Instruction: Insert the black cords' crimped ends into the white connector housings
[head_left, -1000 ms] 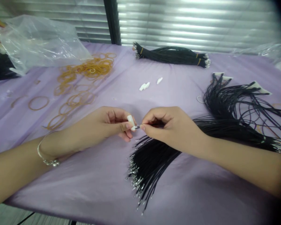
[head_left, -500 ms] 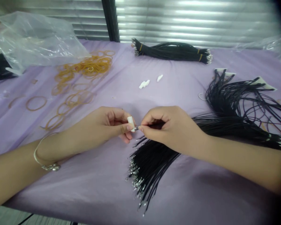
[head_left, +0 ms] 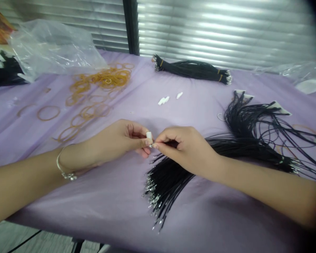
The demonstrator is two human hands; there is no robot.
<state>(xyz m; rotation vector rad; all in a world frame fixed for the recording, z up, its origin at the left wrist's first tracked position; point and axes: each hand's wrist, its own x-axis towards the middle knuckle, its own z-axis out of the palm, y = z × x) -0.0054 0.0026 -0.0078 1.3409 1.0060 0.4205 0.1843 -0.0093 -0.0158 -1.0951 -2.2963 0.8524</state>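
Between thumb and fingers, my left hand [head_left: 133, 138] pinches a small white connector housing [head_left: 149, 135], held upright. My right hand [head_left: 185, 149] is closed beside it, thumb and forefinger pinching a thin black wire whose tip meets the housing; how deep the tip sits cannot be made out. Below and behind the right hand spreads a bundle of black wires [head_left: 171, 181] with bare silver terminals fanned toward me. Farther right lie black wires [head_left: 242, 110] with white connectors [head_left: 278, 107] on their ends.
A tied bundle of black wires [head_left: 192, 70] lies at the back near the blinds [head_left: 213, 31]. Several loose white housings [head_left: 163, 101] rest in the middle. Tan rubber bands [head_left: 107, 77] and a clear plastic bag [head_left: 58, 49] occupy the left of the purple-covered table [head_left: 107, 211].
The fingertips of my right hand have come closer to the white housing, and the gap with the visible wire tip has shrunk. The whole view has shifted a little.
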